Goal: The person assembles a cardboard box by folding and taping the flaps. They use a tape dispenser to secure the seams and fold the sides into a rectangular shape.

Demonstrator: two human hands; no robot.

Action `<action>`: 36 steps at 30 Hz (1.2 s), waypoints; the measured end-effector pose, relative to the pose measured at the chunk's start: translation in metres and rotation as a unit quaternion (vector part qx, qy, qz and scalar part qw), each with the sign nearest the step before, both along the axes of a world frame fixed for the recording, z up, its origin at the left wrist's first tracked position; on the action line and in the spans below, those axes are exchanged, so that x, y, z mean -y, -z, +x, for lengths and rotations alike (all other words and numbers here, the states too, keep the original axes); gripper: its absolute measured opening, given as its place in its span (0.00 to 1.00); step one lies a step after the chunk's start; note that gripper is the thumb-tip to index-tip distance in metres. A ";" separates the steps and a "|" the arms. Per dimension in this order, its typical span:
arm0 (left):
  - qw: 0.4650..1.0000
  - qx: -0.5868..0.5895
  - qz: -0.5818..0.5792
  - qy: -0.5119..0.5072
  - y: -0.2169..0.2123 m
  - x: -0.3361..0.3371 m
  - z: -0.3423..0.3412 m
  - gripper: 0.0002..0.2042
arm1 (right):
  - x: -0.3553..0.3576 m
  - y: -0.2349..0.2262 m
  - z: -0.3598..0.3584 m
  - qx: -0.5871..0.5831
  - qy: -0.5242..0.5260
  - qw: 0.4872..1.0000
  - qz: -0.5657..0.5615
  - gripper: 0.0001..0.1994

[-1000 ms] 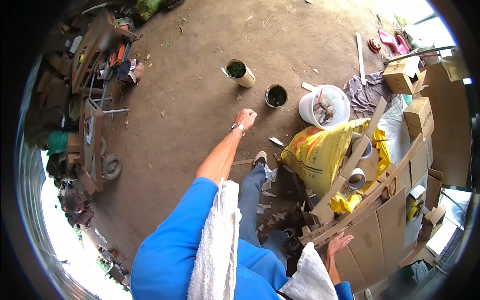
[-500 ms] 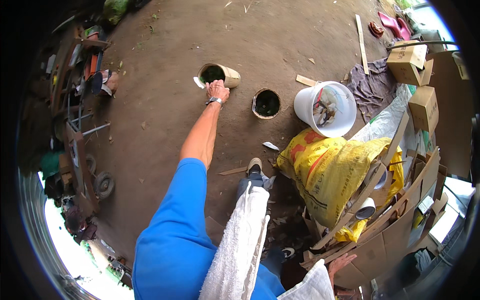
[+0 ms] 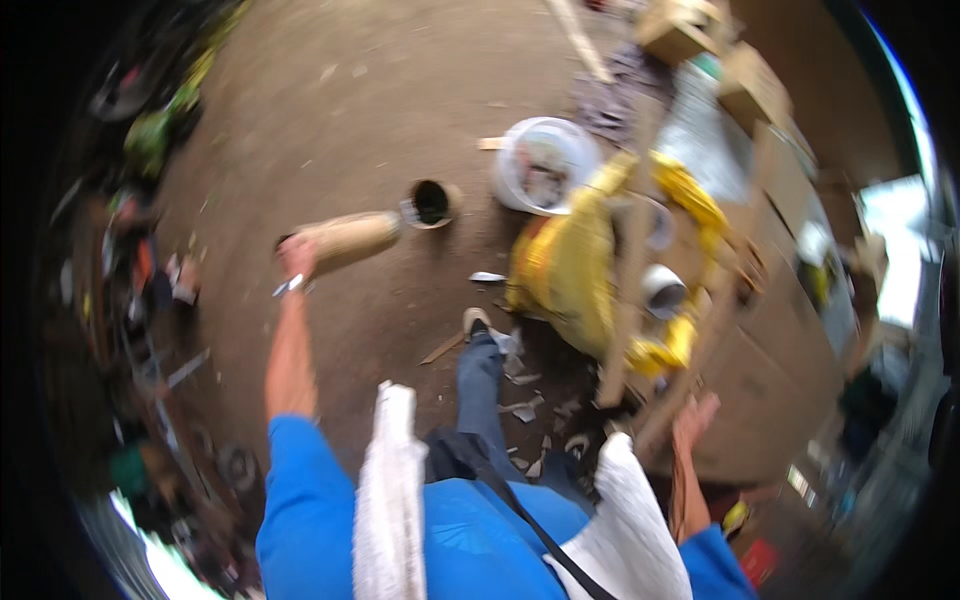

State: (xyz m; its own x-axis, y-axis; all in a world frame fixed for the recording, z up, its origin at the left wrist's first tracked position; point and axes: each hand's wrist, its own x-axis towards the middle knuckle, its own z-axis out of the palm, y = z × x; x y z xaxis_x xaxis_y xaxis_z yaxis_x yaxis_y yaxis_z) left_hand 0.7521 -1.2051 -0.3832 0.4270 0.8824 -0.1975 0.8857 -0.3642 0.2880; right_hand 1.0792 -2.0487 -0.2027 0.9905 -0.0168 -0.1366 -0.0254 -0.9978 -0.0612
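Observation:
My left hand (image 3: 297,255), with a watch on its wrist, grips the near left end of a long tan cylindrical container (image 3: 352,240) lying tilted toward the ground. The container's far end reaches a second, round tan container (image 3: 456,203) with a dark inside; whether they touch I cannot tell. Low on the right, my right hand (image 3: 692,420) has its fingers stretched out beside a large cardboard sheet (image 3: 770,400) and a wooden board. Nothing shows in its grasp. Motion blurs parts of the view.
A white bucket (image 3: 508,175) with scraps inside stands beyond a yellow sack (image 3: 560,285). Cardboard boxes (image 3: 755,85) and wooden boards (image 3: 628,290) crowd the right. A cluttered frame (image 3: 150,380) lines the left. White scraps (image 3: 488,277) lie on the dirt floor.
My left hand has moved left and down in view, and the tan container it holds now stretches sideways toward the other one. The view has shifted right; more of my right arm shows.

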 end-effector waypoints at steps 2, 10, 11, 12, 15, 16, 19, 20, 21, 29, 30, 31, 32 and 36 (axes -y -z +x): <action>0.999 0.030 -0.014 -0.024 -0.071 0.018 -0.008 0.15 | 0.022 -0.001 0.001 0.036 -0.034 0.999 0.016 0.28; 0.981 -0.001 0.135 0.137 -0.427 0.256 0.018 0.19 | -0.030 -0.081 -0.085 -0.150 -0.084 0.861 0.479 0.12; 0.976 0.017 0.154 0.154 -0.442 0.283 0.010 0.19 | -0.036 -0.093 -0.104 -0.289 -0.124 0.811 0.492 0.15; 0.968 0.032 0.178 0.175 -0.466 0.320 0.007 0.19 | -0.042 -0.109 -0.129 -0.443 -0.071 0.723 0.525 0.18; 0.966 0.056 0.205 0.149 -0.530 0.417 0.009 0.17 | -0.010 -0.155 -0.185 -0.357 -0.498 0.593 0.522 0.27; 0.966 0.038 0.222 0.127 -0.548 0.428 -0.001 0.16 | -0.001 -0.180 -0.181 -0.452 -0.413 0.606 0.507 0.30; 0.972 0.092 0.200 0.082 -0.592 0.475 -0.023 0.14 | 0.018 -0.233 -0.180 -0.584 -0.261 0.627 0.445 0.37; 0.970 0.078 0.209 0.096 -0.604 0.485 -0.018 0.13 | 0.017 -0.242 -0.200 -0.555 -0.258 0.665 0.428 0.37; 0.967 0.105 0.203 0.116 -0.614 0.506 -0.007 0.13 | 0.017 -0.249 -0.222 -0.524 -0.254 0.701 0.412 0.38; 0.946 0.226 -0.046 0.229 -0.624 0.646 0.083 0.13 | 0.070 -0.263 -0.242 -0.607 -0.544 0.431 0.388 0.34; 0.934 0.244 -0.045 0.258 -0.623 0.675 0.098 0.13 | 0.077 -0.231 -0.228 -0.603 -0.527 0.460 0.383 0.32; 0.917 0.265 -0.047 0.292 -0.627 0.707 0.119 0.13 | 0.087 -0.199 -0.213 -0.596 -0.504 0.495 0.382 0.30; 0.892 0.271 -0.039 0.360 -0.637 0.749 0.153 0.13 | 0.098 -0.080 -0.197 -0.555 -0.481 0.479 0.482 0.27; 0.830 0.258 0.048 0.492 -0.633 0.836 0.168 0.11 | 0.278 -0.059 -0.106 -0.459 -0.375 0.562 0.578 0.15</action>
State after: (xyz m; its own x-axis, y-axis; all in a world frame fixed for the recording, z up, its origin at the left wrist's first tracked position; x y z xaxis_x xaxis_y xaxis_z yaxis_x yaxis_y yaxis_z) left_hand 0.9196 -2.0410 0.2500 0.9563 0.0571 0.2868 -0.0864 -0.8818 0.4636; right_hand 0.9727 -2.3269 -0.1440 0.1644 0.9826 -0.0863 -0.1749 -0.0571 -0.9829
